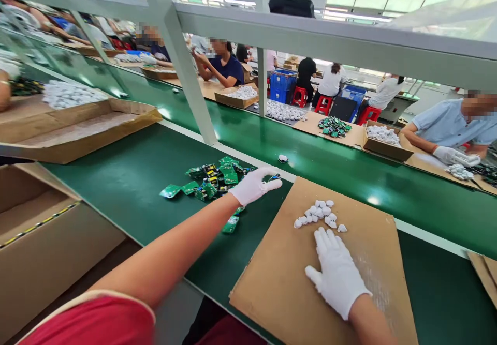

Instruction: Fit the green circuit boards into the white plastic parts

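Note:
My left hand [254,184], in a white glove, reaches across the green table to a heap of small green circuit boards [212,179]; its fingertips pinch one small piece at the heap's right edge. My right hand [337,275], also gloved, lies flat with fingers stretched out on a brown cardboard sheet [279,278]. Just beyond its fingertips sits a cluster of several small white plastic parts [320,213]. A single white part [283,158] lies alone on the belt farther back.
An open cardboard box [42,241] stands at my left, another flat box [77,128] behind it. A white frame post [182,60] rises past the boards. Across the green conveyor [349,169] several people sit at work with boxes of white parts.

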`<state>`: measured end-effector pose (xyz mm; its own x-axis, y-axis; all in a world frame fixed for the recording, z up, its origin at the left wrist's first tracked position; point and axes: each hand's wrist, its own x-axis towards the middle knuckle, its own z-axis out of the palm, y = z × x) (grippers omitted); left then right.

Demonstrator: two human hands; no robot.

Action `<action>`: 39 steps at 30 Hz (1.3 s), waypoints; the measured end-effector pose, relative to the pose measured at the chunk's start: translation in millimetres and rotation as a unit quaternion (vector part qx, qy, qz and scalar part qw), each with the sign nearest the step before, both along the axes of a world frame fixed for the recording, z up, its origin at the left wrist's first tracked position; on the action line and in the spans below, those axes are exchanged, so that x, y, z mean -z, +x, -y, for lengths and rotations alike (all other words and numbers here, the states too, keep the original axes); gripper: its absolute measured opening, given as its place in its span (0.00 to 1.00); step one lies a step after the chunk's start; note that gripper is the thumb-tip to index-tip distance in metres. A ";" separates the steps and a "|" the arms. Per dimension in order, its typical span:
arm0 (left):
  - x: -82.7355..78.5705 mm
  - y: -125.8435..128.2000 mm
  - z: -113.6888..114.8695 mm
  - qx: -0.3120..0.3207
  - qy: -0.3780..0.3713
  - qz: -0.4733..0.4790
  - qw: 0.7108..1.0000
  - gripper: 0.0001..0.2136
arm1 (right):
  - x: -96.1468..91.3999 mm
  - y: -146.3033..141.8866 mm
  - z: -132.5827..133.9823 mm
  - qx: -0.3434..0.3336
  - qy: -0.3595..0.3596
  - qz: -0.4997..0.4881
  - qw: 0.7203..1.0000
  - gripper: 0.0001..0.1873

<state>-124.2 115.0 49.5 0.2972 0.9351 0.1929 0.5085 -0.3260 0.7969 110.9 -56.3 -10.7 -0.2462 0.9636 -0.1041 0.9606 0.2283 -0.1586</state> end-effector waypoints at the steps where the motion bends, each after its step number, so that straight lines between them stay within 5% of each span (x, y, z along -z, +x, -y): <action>1: -1.0 12.6 9.9 0.026 -0.040 0.047 0.998 0.18 | -1.1 -2.4 2.4 -0.016 -0.006 -0.008 1.000 0.42; 3: -0.3 40.0 30.3 0.073 -0.174 0.227 0.955 0.23 | -2.7 -8.2 5.4 -0.082 -0.025 -0.033 0.996 0.46; 5: 2.6 66.3 48.9 0.107 -0.312 0.384 0.863 0.25 | -3.8 -8.0 4.2 -0.113 -0.038 -0.046 0.992 0.44; 8: 7.7 95.2 68.8 0.166 -0.448 0.483 0.733 0.23 | -4.3 4.7 -1.9 -0.016 -0.022 -0.015 1.000 0.40; 10: 11.3 105.3 76.7 0.183 -0.483 0.505 0.691 0.21 | -3.5 10.1 -2.7 0.023 -0.009 0.000 1.000 0.42; 13: 19.2 110.3 83.0 0.158 -0.487 0.523 0.681 0.20 | -1.1 3.7 1.5 -0.062 -0.019 -0.021 0.998 0.48; 16: 28.2 108.8 84.5 0.137 -0.484 0.529 0.683 0.18 | -0.3 -0.1 0.1 -0.102 -0.013 -0.029 0.994 0.43; 20: 35.7 104.0 82.3 0.159 -0.503 0.511 0.678 0.15 | -5.8 20.5 -10.1 -0.017 0.049 -0.021 0.998 0.33; 25: 39.8 102.3 80.9 0.144 -0.510 0.486 0.695 0.16 | -5.9 32.4 -8.7 0.091 0.069 -0.045 0.992 0.36; 29: 40.6 101.1 80.6 0.143 -0.521 0.487 0.686 0.15 | 0.7 29.6 -8.4 0.126 0.067 -0.141 0.980 0.20; 31: 41.4 99.8 79.5 0.156 -0.529 0.492 0.674 0.15 | -1.9 31.4 -9.4 0.184 0.054 -0.271 0.943 0.16; 34: 42.6 99.7 78.8 0.141 -0.530 0.498 0.672 0.13 | -11.6 35.8 -7.8 0.254 0.033 -0.496 0.830 0.18; 37: 41.8 104.1 83.3 0.140 -0.513 0.504 0.681 0.15 | -17.8 33.8 -2.6 0.212 -0.024 -0.634 0.743 0.17; 39: 40.3 108.4 89.0 0.162 -0.500 0.516 0.676 0.18 | -17.2 27.6 0.8 0.153 -0.096 -0.654 0.735 0.16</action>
<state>-15.8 26.0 9.3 0.7073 0.6699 -0.2256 -0.4566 0.6766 0.5776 138.6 -57.1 6.6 -0.0311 0.9931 -0.1130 -0.0398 -0.1142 -0.9927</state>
